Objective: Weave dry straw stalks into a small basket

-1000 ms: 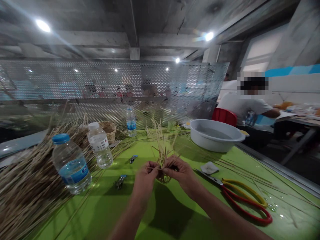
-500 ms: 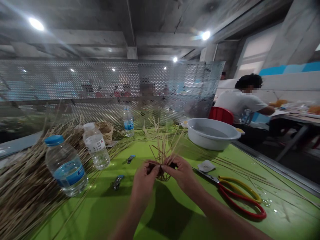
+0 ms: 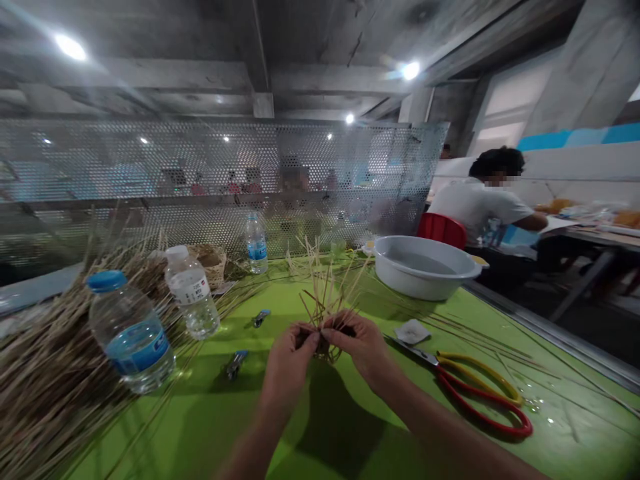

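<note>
A small, partly woven straw basket (image 3: 327, 352) is held just above the green table, its long loose stalks (image 3: 325, 293) fanning upward. My left hand (image 3: 294, 347) pinches its near rim from the left, thumb and fingers closed. From the right, my right hand (image 3: 355, 340) pinches the same rim, and the two thumb tips almost meet. Much of the weave is hidden behind my fingers. To the right of my right hand lie scissors (image 3: 430, 360) with one red and one yellow handle. Two small metal clips (image 3: 236, 364) rest left of my left hand.
Water bottles (image 3: 135, 347) stand on the left beside a big heap of dry straw (image 3: 45, 373). A grey-white basin (image 3: 425, 267) sits at the back right, near a crumpled tissue (image 3: 412, 331). Behind the green table (image 3: 210, 427) rises a perforated metal screen (image 3: 210, 167). A person (image 3: 475, 193) sits beyond, right.
Both hands keep their pinch on the basket rim. The fingers of my right hand have shifted slightly, and the loose stalks have moved a little.
</note>
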`<state>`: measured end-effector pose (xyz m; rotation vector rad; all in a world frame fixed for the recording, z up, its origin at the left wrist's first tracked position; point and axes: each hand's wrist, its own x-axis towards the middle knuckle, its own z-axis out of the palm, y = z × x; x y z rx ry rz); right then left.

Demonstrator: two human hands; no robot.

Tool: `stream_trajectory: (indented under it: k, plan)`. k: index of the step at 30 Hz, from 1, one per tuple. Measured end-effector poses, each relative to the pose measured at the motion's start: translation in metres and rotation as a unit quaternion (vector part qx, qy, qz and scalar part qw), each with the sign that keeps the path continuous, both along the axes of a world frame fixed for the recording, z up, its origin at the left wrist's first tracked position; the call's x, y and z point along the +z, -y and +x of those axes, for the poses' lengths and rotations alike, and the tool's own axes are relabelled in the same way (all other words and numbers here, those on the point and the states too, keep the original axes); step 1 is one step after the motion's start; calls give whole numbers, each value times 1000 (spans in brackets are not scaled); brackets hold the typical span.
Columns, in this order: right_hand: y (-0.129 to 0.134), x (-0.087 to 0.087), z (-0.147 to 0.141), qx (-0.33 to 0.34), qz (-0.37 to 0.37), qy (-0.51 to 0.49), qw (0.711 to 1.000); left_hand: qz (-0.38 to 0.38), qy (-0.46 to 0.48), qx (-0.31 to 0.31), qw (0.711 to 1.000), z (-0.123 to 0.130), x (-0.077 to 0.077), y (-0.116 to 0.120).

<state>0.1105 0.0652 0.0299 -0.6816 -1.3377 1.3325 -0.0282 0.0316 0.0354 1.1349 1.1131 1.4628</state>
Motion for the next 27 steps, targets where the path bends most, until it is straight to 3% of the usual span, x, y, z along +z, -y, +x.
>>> stream_trajectory:
  k: [8, 19, 27]
  plan:
    - [-1, 0, 2, -54, 25, 30, 998, 1, -1, 21, 1000, 0, 1, 1]
    - [-1, 1, 2, 25, 13, 52, 998, 38, -31, 19, 999, -3, -3, -2]
    - [-4, -5, 3, -42, 27, 61, 997, 17, 1, 30, 999, 0, 10, 3]
